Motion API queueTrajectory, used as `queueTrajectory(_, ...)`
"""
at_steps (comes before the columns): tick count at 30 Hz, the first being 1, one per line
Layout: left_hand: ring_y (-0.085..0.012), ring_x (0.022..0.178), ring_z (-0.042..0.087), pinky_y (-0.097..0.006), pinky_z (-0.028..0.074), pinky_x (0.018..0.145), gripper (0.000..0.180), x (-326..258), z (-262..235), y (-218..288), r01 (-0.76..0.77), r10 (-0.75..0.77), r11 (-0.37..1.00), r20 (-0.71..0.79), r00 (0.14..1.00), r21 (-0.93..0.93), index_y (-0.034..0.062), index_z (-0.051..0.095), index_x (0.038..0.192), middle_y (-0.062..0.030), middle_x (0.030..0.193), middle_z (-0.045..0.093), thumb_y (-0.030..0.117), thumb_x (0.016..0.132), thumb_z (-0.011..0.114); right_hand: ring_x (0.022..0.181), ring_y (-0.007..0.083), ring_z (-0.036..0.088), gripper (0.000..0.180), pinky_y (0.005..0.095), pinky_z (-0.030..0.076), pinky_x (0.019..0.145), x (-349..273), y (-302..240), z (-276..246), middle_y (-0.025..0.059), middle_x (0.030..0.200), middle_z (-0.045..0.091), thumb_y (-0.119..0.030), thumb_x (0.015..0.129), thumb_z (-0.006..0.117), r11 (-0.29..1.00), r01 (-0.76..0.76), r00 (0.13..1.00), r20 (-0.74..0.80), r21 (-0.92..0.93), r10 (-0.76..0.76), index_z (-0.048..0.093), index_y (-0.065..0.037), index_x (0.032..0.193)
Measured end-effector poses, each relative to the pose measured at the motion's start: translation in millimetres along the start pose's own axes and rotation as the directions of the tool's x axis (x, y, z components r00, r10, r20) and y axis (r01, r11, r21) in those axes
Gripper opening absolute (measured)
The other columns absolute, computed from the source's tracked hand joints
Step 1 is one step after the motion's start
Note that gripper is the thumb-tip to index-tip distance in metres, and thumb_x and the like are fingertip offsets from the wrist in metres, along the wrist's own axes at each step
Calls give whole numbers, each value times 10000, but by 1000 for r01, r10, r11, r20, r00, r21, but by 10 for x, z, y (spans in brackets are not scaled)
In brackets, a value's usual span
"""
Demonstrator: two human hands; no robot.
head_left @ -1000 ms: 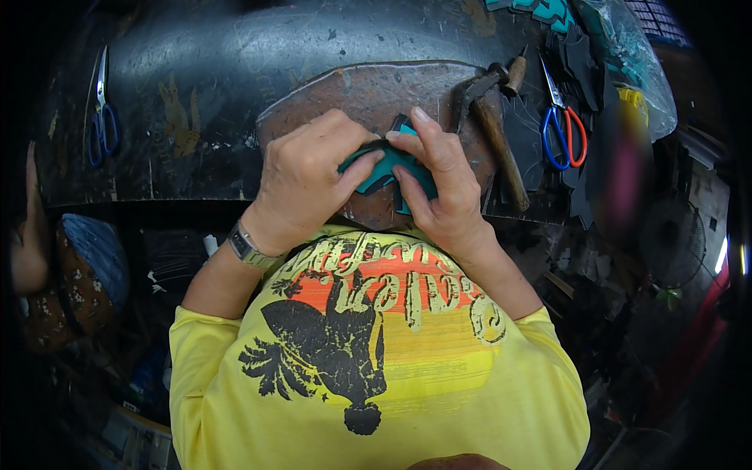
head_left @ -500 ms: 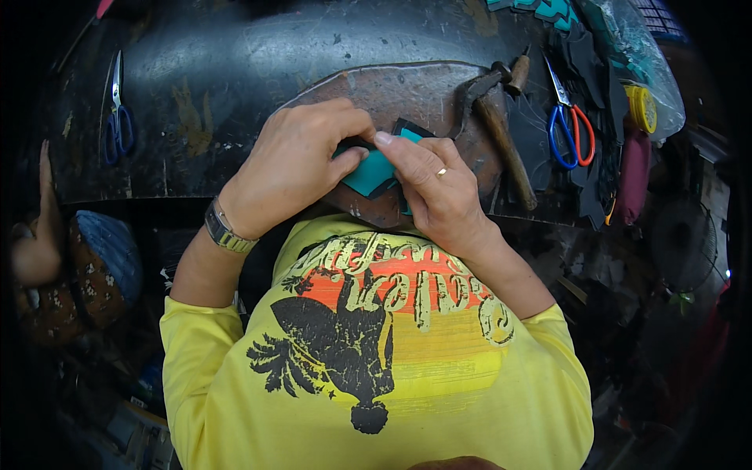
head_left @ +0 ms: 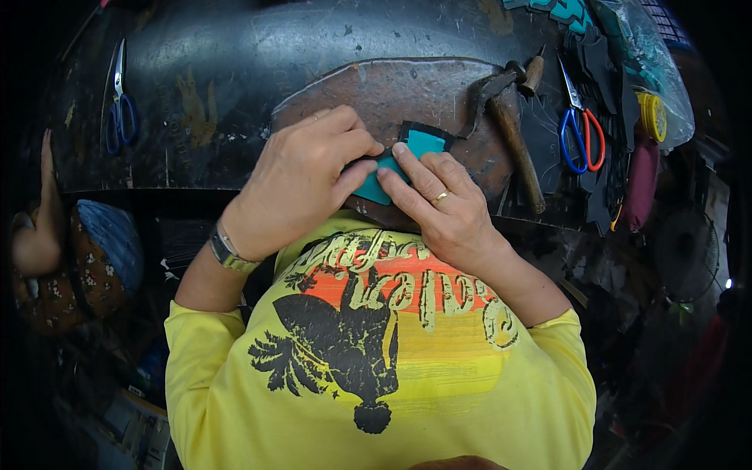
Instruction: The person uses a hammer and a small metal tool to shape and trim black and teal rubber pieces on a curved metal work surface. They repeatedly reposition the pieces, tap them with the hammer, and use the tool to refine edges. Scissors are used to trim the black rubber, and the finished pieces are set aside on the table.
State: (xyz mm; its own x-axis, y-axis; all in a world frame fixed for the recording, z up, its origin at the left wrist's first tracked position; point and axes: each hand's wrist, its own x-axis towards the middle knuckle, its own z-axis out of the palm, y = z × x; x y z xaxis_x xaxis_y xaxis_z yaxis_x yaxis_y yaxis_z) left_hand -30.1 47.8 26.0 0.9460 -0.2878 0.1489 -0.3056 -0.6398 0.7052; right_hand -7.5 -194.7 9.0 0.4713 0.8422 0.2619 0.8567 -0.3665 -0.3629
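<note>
A flat teal piece with black edging (head_left: 425, 142) lies on the brown board in front of me; its material is hard to tell. At its left edge my left hand (head_left: 309, 160) is closed, thumb and forefinger pinching the black border. My right hand (head_left: 446, 192) rests on the piece with two fingers stretched apart and pressing it down; its thumb is hidden. The fingers cover much of the piece's middle.
The worn brown board (head_left: 376, 86) sits on a dark table (head_left: 251, 47). A hammer (head_left: 513, 149) lies right of my hands, then red-and-blue-handled scissors (head_left: 580, 133), dark cut pieces (head_left: 607, 102) and a yellow roll (head_left: 652, 116). Blue-handled scissors (head_left: 121, 117) lie far left, near another person's arm (head_left: 48, 204).
My right fingers have slid from the pinch beside my left hand and spread onto the teal piece. More of its upper right part now shows. My left hand keeps its pinch.
</note>
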Motion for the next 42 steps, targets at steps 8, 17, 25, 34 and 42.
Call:
queueTrajectory(8,-276,867,641,-402,506,841,152,102,-107,-147,-138,136,990,97,986,17,60,782,984,-69,905,655,99,838,774,1138,355,637,406,502,551,982,41,-4,-30,254,1369,601,-111,852,661,1000,20,1000,10,-7,-20,639,11,1238)
queueTrajectory(17,-278,869,655,-397,544,810,156,51,-31,-191,-141,141,990,28,990,7,46,766,976,-79,891,656,86,827,782,1158,364,634,412,513,502,1041,98,-127,-68,302,1339,614,-163,903,599,977,79,991,123,-196,-55,617,21,1271)
queueTrajectory(25,-285,869,691,-386,565,772,162,68,-21,-194,-150,150,989,32,988,-21,38,755,973,-92,909,697,36,816,794,1031,283,623,358,419,499,895,41,-78,30,193,1303,675,-170,876,629,990,-4,999,-39,-139,-1,668,-30,1202)
queueTrajectory(34,-314,862,705,-400,580,761,149,0,242,17,-112,112,994,-72,991,-2,13,729,971,-122,910,705,38,836,788,939,282,613,348,419,504,835,-121,169,60,56,1257,742,-76,738,786,998,-50,974,-221,38,57,767,-100,1085)
queueTrajectory(42,-322,878,697,-402,570,771,139,87,136,-32,-39,40,999,30,999,-33,45,740,982,-115,929,694,84,854,780,1078,311,619,374,492,490,991,-119,-9,59,236,1271,656,-131,859,635,993,22,989,-145,-118,-39,645,16,1204)
